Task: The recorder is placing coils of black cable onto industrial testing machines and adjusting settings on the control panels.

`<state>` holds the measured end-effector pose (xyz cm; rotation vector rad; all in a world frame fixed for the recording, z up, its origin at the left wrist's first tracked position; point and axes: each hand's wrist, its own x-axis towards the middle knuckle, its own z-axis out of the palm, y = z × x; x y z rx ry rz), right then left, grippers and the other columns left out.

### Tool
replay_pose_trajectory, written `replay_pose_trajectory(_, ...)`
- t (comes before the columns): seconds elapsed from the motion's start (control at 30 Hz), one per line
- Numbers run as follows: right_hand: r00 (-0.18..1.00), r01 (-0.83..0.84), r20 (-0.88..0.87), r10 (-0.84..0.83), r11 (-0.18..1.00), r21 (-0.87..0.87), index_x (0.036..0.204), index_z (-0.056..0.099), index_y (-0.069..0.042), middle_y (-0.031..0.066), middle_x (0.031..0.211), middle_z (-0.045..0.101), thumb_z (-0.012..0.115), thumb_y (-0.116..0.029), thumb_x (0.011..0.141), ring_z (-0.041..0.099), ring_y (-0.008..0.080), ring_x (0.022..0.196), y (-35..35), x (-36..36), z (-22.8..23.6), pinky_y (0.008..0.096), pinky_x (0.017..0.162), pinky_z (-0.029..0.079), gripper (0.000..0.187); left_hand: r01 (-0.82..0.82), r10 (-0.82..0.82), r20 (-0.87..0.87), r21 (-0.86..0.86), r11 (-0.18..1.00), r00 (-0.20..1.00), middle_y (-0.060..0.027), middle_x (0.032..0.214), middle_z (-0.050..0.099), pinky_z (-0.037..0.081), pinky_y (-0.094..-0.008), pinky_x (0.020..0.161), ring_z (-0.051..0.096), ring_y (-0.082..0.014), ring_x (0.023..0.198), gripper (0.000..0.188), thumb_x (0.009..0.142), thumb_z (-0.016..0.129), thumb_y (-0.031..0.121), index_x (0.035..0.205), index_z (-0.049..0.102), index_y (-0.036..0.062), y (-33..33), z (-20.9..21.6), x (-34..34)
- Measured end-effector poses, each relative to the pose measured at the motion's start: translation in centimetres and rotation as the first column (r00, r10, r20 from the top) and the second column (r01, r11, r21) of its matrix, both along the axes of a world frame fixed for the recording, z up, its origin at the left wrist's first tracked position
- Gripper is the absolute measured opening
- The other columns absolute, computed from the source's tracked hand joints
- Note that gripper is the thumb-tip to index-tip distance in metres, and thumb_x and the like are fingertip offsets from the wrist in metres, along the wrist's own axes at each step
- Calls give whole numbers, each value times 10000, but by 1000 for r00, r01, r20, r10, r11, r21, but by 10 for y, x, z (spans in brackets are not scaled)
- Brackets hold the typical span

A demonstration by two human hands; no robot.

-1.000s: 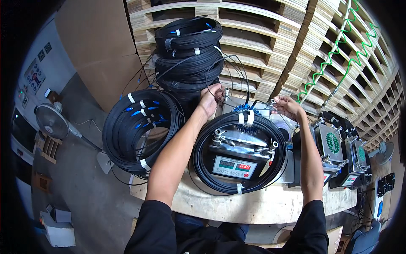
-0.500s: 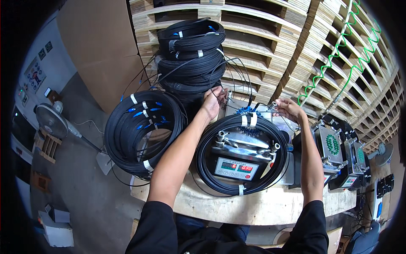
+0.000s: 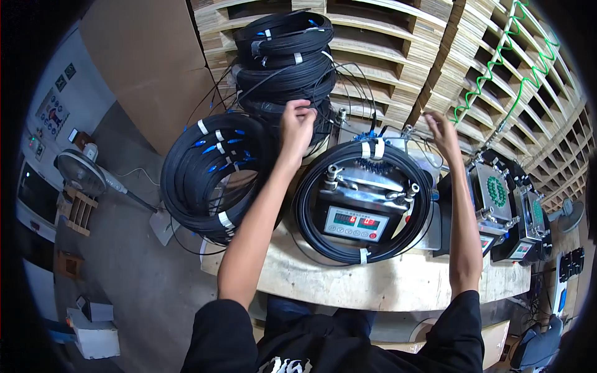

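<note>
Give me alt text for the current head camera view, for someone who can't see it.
A person's left hand and right hand are raised, apparently empty, near the back of a machine whose lit display shows through a coil of black cable. Stacked black coils stand to the left, more machines to the right, and wooden pallets behind.

Left hand (image 3: 296,128) now off knob (image 3: 342,115); right hand (image 3: 446,135) too

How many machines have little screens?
3: one machine ringed by the black cable coil, a second machine right of it, a third machine farther right. More may be hidden.
</note>
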<state>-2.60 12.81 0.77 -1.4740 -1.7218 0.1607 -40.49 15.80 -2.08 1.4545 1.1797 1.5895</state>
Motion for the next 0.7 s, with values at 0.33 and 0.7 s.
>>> replay_pose_trajectory(0.33, 988, 156, -50, -148, 946, 285, 1082, 680, -10, 122, 870, 486, 636, -39, 899, 520, 252, 801, -179, -132, -39, 347, 742, 440, 190, 232, 93, -661, 387, 893, 745, -200, 1487, 326, 193, -699, 1107, 235, -474, 1426, 472, 853, 720, 536, 841, 677, 65, -162, -19, 17)
replay_pose_trajectory(0.7, 950, 195, 203, -237, 959, 205, 1216, 691, -115, 139, 1021, 483, 683, -99, 867, 494, 282, 994, -203, -144, -56, 394, 909, 421, 350, 145, 100, -515, 413, 899, 851, -233, 1400, 448, 429, -463, 1044, 512, -393, 1254, 161, 922, 710, 143, 911, 643, -3, -167, -44, -17)
